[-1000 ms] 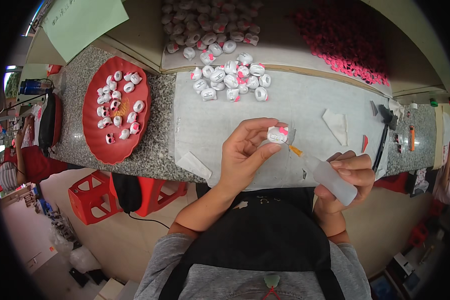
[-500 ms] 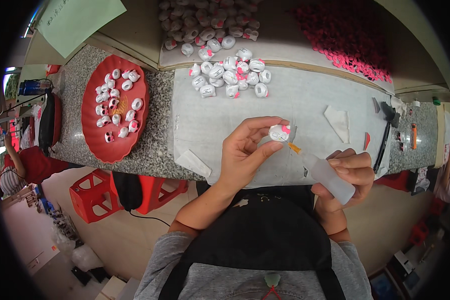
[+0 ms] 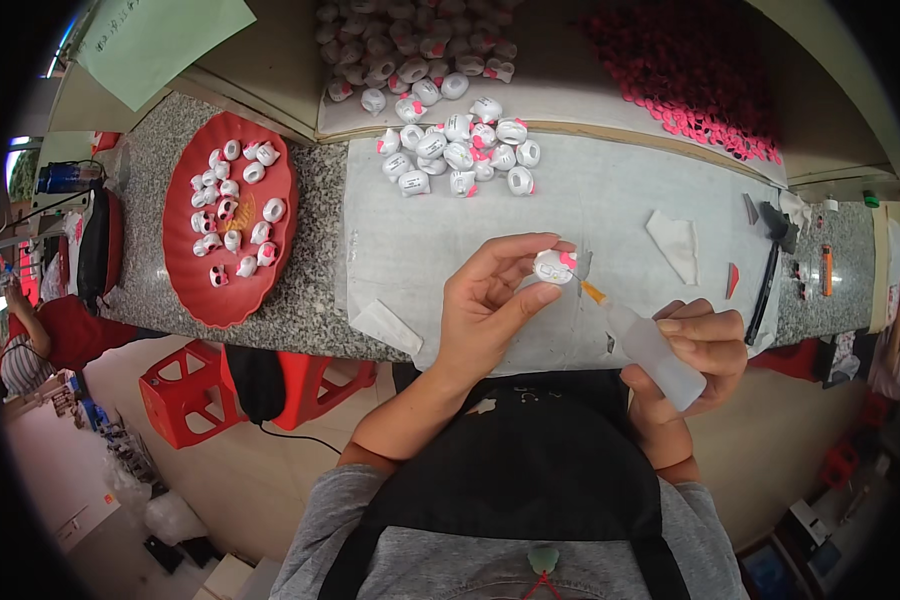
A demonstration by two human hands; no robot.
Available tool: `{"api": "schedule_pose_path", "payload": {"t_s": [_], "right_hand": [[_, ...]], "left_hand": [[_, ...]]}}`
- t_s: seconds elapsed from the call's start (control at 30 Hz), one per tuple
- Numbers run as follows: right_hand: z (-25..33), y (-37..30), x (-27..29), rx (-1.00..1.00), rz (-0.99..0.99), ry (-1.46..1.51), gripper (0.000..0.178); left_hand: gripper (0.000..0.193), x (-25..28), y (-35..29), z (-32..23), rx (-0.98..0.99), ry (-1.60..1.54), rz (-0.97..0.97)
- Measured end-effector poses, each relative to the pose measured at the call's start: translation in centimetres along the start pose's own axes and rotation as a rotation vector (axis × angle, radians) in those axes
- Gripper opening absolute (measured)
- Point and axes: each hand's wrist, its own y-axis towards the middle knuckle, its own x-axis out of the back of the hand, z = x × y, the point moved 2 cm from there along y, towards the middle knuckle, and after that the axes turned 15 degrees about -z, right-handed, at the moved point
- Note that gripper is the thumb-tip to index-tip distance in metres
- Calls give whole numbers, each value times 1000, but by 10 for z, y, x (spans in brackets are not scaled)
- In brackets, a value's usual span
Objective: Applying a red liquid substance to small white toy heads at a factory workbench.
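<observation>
Pinch the little white toy (image 3: 553,266) tight in your left hand (image 3: 490,300) while your right hand (image 3: 695,350), wrapped around the glue bottle (image 3: 650,352), squeezes gently right beside the toy.

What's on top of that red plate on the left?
The red plate holds about twenty small white toy heads, some with pink bows, spread loosely over its middle. An orange mark shows between them. Whatever lies beneath each head is covered.

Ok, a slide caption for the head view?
Left hand holds a small white figurine; right hand aims a squeeze bottle at it.
</observation>
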Motion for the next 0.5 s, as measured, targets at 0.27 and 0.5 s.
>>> {"api": "schedule_pose_path", "payload": {"t_s": [0.27,0.5], "right_hand": [[1,-1,1,-4,13,-13,41],[2,-1,0,-20,29,-2,41]], "left_hand": [[33,0,0,2,2,1,16],[34,-1,-2,4,13,0,17]]}}
